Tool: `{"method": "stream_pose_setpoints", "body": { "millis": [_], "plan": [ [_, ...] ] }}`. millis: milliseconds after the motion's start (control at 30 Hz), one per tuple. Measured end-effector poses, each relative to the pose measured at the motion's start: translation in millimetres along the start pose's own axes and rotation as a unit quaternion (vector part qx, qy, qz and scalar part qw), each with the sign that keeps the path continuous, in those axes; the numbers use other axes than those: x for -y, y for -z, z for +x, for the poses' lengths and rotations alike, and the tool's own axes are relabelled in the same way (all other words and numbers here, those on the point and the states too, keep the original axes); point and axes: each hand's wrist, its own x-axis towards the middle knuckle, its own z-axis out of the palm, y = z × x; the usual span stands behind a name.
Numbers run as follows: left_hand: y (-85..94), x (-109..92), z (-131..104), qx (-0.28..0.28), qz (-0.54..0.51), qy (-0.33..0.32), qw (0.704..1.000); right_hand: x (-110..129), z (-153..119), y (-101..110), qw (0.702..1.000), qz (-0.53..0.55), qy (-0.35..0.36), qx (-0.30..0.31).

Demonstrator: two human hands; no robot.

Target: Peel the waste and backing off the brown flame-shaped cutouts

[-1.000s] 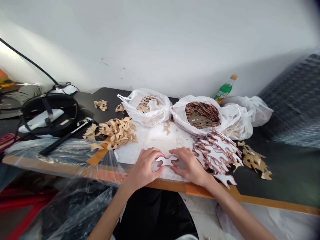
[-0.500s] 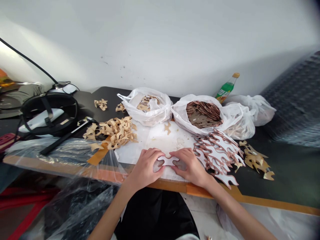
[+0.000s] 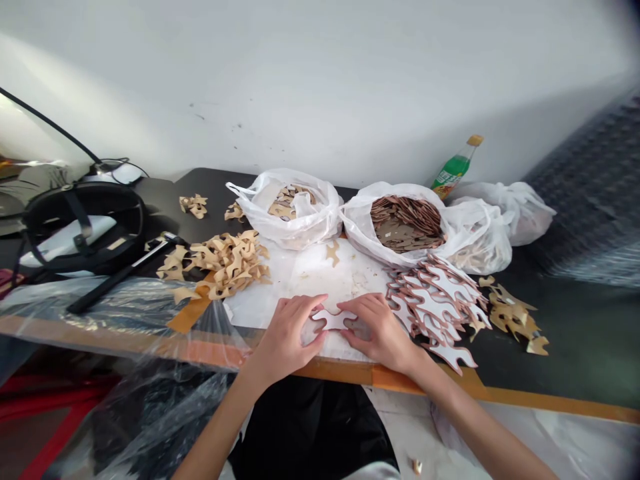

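A small white piece with wavy, pronged edges [image 3: 334,320] lies on a white sheet [image 3: 305,283] at the table's front edge. My left hand [image 3: 290,332] is around the piece's left end, thumb and fingers spread and apart from it. My right hand [image 3: 383,330] pinches the right end between thumb and fingertips, which partly hide it. Just right of that hand is a heap of white-faced pieces with reddish-brown edges [image 3: 437,303]. Tan peeled backing scraps [image 3: 227,263] lie piled to the left, and one tan scrap [image 3: 333,253] rests on the sheet.
Two open white plastic bags stand at the back, one with tan scraps [image 3: 295,230] and one with brown pieces [image 3: 357,223]. Behind them is a green bottle [image 3: 453,170]. A black-handled tool [image 3: 120,277] and a black headset [image 3: 83,230] lie left. More tan scraps [image 3: 513,317] lie right.
My left thumb and fingers have spread and come off the white piece. My right hand stays at its right end. The view has shifted slightly.
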Motion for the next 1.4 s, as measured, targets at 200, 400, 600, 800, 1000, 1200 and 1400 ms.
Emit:
{"method": "stream_pose_setpoints", "body": {
  "millis": [200,400,600,800,1000,1200,1400],
  "plan": [
    [-1.3,0.2,-0.1,0.004,0.010,-0.001,1.000,1.4,0.4,1.1,1.000,0.009,0.001,0.002],
    [-1.6,1.5,0.3,0.007,0.019,-0.003,1.000,2.9,1.3,2.3,1.000,0.012,0.000,0.004],
    [-1.8,1.4,1.7,0.009,0.034,-0.004,0.999,2.7,1.4,2.5,1.000,0.015,-0.003,0.007],
    [-1.9,-0.3,2.7,0.003,0.046,-0.010,0.999,3.0,1.4,3.4,1.000,0.010,-0.008,0.008],
    [-2.8,-0.7,3.8,-0.004,0.062,-0.018,0.998,3.5,2.5,3.3,1.000,-0.004,-0.009,0.012],
    [-3.5,-0.7,5.1,0.003,0.063,-0.008,0.998,2.6,2.0,2.8,1.000,-0.014,-0.013,0.020],
    [-2.4,-1.1,5.3,0.009,0.059,0.005,0.998,2.5,2.9,3.5,0.999,-0.014,-0.014,0.027]
  ]
}}
